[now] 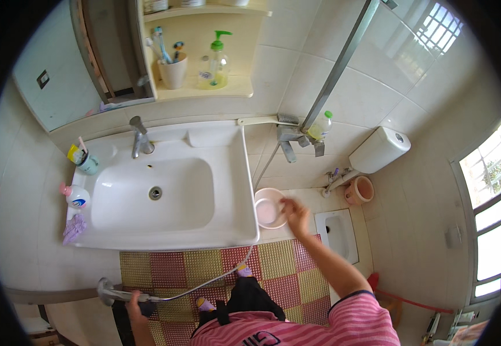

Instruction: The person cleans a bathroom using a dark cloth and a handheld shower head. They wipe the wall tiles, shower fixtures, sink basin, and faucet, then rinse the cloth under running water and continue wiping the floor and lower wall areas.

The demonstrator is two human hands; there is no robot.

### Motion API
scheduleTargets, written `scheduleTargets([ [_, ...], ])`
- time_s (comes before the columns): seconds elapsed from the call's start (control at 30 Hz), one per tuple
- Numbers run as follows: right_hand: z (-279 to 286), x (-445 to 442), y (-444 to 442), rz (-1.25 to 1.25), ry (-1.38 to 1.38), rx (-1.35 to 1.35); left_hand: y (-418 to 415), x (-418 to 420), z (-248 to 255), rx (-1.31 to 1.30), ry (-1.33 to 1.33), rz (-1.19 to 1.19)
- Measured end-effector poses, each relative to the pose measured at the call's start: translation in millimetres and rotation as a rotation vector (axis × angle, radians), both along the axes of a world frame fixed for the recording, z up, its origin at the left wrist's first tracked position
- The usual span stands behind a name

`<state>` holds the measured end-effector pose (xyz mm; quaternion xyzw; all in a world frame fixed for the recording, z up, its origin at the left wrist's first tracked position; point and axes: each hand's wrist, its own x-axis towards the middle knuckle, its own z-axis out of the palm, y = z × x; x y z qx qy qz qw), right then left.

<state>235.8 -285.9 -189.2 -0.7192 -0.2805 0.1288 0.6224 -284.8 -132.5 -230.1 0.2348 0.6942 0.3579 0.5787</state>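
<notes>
At the lower left, my left hand (137,309) is closed round the handle of a chrome shower head (118,295), whose hose (207,284) curves up to the sink's right corner. My right hand (294,214), slightly blurred, hangs over the right rim of a pale pink basin (271,194) on the floor; whether it touches the rim I cannot tell, and nothing shows in its fingers. The white sink (228,190) with a chrome faucet (141,140) lies in front of me. Beyond the basin, a grey shower mixer (291,136) is fixed to the wall.
A squat toilet (341,233) and a pink bucket (359,190) are to the right, below a white cistern (380,149). A checkered mat (198,264) lies underfoot. A lotion bottle (77,197) and a purple cloth (74,228) rest on the sink's left edge. A brush (267,120) lies near the mixer.
</notes>
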Motion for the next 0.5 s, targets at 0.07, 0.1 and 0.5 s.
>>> scheduleTargets([
  [0.07,-15,123,-8,-0.24,-0.296,-0.218,16,-10,-25,0.002,-0.02,0.023],
  [0.1,-27,172,-9,-0.275,-0.478,-0.313,17,-9,-27,0.032,-0.025,0.029],
  [0.5,-107,425,-4,0.159,-0.587,-1.159,43,-17,15,0.106,0.136,0.191],
])
